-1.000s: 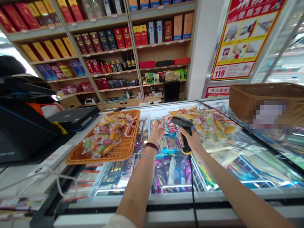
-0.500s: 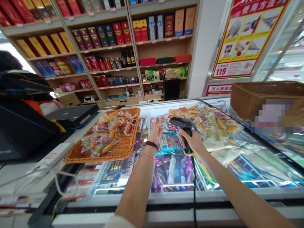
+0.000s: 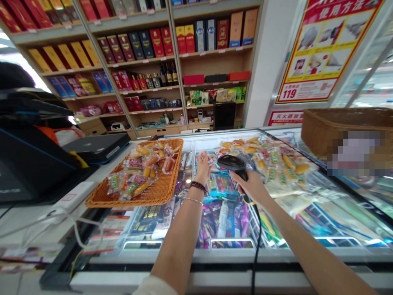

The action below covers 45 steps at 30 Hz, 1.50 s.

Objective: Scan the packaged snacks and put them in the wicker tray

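My right hand [image 3: 253,186] is wrapped around the handle of a black scanner [image 3: 231,162], and its cord [image 3: 257,233] hangs down toward me. My left hand [image 3: 202,166] pinches a small clear packet [image 3: 210,162] just left of the scanner's nose; I can't tell what is inside. Both hands are over a big freezer [image 3: 138,280]. I see lots of bright bags [image 3: 222,223] in it.

The orange basket [image 3: 166,186] on my left has wrapped snacks [image 3: 132,186] in it, and its front right corner is bare. More wrapped snacks [image 3: 274,170] lie in a pile on the freezer, past my right hand. A brown basket [image 3: 319,135] sits far right; I can't see into it.

I have a thin gap between the orange basket's edge and my left hand, and more room toward the freezer's front edge.
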Each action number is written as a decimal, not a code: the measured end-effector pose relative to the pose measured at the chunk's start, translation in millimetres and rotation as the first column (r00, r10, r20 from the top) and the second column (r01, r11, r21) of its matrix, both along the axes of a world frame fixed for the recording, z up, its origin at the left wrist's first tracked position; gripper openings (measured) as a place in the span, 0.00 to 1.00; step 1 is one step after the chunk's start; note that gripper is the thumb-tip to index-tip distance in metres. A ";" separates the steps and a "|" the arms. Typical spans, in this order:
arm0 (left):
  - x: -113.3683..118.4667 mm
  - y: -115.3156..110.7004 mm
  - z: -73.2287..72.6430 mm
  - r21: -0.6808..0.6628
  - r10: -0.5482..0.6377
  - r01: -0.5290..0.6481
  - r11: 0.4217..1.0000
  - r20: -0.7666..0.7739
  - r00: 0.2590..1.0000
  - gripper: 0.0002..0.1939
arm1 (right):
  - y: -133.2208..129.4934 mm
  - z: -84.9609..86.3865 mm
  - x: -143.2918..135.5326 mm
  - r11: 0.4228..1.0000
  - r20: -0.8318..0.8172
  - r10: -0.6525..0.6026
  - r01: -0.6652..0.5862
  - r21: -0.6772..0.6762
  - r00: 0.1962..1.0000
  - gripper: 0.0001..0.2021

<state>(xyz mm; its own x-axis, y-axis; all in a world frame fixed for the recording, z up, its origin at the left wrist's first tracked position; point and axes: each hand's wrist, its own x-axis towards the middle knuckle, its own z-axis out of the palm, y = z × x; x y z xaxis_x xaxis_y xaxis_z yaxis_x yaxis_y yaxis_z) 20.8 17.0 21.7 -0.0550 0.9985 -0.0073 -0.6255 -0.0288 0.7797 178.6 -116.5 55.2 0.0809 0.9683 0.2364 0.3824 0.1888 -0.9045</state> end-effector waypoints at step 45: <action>-16.2 -7.6 -4.2 0.174 -0.006 0.021 0.985 -0.086 0.996 0.19 | 0.2 1.1 3.1 0.997 0.353 -0.070 0.070 0.013 0.933 0.20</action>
<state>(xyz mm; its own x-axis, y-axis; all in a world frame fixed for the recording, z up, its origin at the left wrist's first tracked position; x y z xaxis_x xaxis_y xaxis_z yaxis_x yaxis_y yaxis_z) 4.7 9.4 17.5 -0.0349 0.9846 0.1714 -0.5587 -0.1615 0.8135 181.7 -116.3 56.3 0.0599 0.9632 0.2619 0.6891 0.1500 -0.7090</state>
